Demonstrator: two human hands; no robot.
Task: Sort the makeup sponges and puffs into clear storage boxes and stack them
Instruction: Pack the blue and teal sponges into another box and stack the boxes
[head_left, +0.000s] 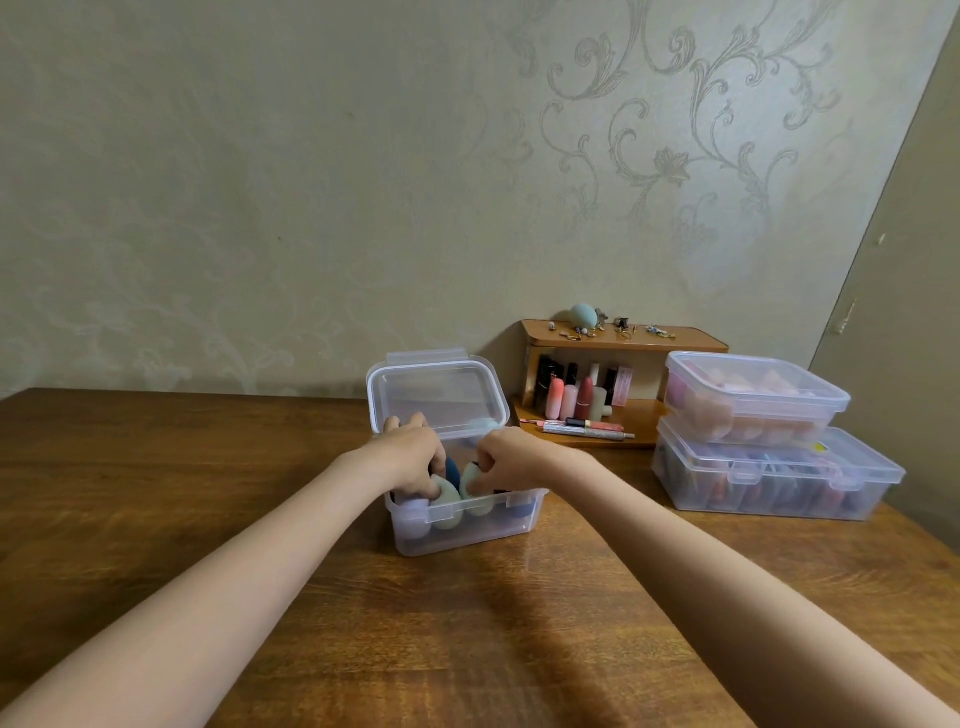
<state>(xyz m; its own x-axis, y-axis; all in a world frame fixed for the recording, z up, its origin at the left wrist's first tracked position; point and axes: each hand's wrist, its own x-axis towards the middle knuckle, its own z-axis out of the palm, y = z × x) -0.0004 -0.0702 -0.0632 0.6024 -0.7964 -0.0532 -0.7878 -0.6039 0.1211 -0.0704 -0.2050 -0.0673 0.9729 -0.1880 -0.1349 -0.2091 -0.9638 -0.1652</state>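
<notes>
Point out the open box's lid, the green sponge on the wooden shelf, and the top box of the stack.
Lid (438, 393): head view, clear panel.
Green sponge (584, 315): head view, rounded body.
Top box (753, 400): head view, front wall.

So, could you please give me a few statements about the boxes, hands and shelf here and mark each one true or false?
1. The open box has its lid raised. True.
2. Both hands reach into that box: left hand, right hand. True.
3. The two closed boxes stand side by side. False: the upper box sits on the lower box.
4. A pale green sponge rests on top of the wooden shelf. True.
5. The stacked boxes are left of the open box. False: they are to its right.
</notes>
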